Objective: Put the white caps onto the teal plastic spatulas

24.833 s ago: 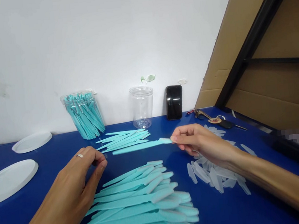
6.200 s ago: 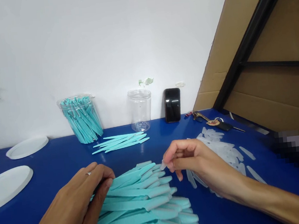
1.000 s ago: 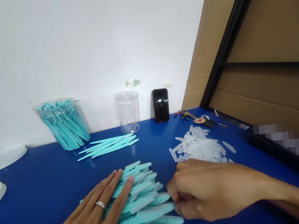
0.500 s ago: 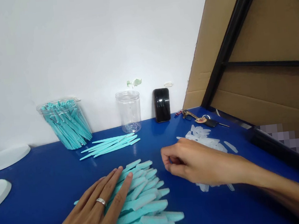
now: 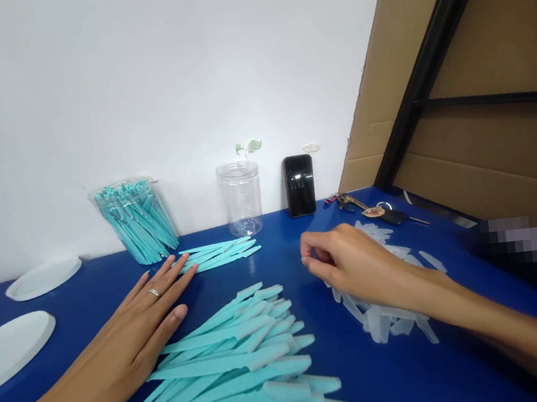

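Observation:
Fingers spread, my left hand [image 5: 141, 316] reaches over the blue table, its fingertips at the left ends of a small group of turquoise sticks [image 5: 221, 254]. Just right of that hand lies a large pile of turquoise sticks [image 5: 248, 369] with pale covered tips. My right hand [image 5: 352, 262] is curled, thumb and index finger together, above a heap of translucent white caps [image 5: 381, 320]. Whether something small sits between those fingers cannot be made out.
By the wall stand a clear jar full of turquoise sticks [image 5: 139, 224], an empty clear jar [image 5: 242, 200] and a phone [image 5: 300, 185]. Keys [image 5: 375, 212] lie to the right, two white lids [image 5: 15, 346] at the left. A cardboard panel [image 5: 489, 69] fills the right side.
My left hand has moved off the large pile, up and left to the small group of sticks. My right hand remains curled over the caps. The view has shifted slightly.

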Tool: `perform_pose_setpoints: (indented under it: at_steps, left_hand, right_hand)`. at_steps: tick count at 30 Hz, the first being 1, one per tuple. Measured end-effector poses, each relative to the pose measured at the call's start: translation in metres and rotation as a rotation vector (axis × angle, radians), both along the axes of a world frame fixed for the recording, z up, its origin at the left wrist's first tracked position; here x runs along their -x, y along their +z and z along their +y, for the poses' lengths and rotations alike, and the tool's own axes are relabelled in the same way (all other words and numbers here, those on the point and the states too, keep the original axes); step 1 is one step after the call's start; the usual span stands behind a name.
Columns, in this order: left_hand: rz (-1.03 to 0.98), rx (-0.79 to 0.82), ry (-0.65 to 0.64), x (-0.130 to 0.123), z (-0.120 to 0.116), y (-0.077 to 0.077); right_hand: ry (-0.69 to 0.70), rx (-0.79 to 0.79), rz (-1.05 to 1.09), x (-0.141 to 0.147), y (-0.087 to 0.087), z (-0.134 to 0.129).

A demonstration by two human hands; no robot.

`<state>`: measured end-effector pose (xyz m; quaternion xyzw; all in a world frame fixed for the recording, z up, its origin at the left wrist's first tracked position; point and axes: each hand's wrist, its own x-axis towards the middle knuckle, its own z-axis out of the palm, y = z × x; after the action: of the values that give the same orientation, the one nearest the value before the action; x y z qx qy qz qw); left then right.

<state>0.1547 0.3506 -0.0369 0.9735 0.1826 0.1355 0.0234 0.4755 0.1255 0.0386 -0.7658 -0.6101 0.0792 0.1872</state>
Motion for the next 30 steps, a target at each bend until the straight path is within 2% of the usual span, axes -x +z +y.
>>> perform_pose_setpoints:
  at_steps: [2,5,8,11,15,20,30]
  left_hand:
    - [0.022,0.031,0.011,-0.001,0.004,-0.003]
    - [-0.052,0.062,0.051,-0.004,0.004,-0.006]
    - [-0.196,0.041,0.103,-0.007,0.004,-0.003]
    - [-0.273,0.019,0.127,-0.010,0.003,0.004]
    - [-0.279,0.039,0.192,-0.011,-0.001,0.009]
    - [-0.264,0.123,0.238,-0.010,0.000,0.005]
    - [-0.213,0.155,0.251,-0.011,-0.002,-0.003]
  right_hand:
    - [-0.003,-0.002,-0.014,-0.003,-0.004,0.002]
    - [-0.010,-0.017,-0.023,-0.010,-0.006,0.005]
    - [-0.051,-0.034,-0.046,-0.020,-0.004,0.006]
    - [-0.098,0.034,-0.111,-0.030,0.001,0.006]
    - [-0.052,0.196,-0.089,-0.035,0.005,0.002]
    - [-0.053,0.320,-0.084,-0.029,0.006,-0.002]
    - [-0.041,0.342,0.002,-0.021,0.002,-0.002]
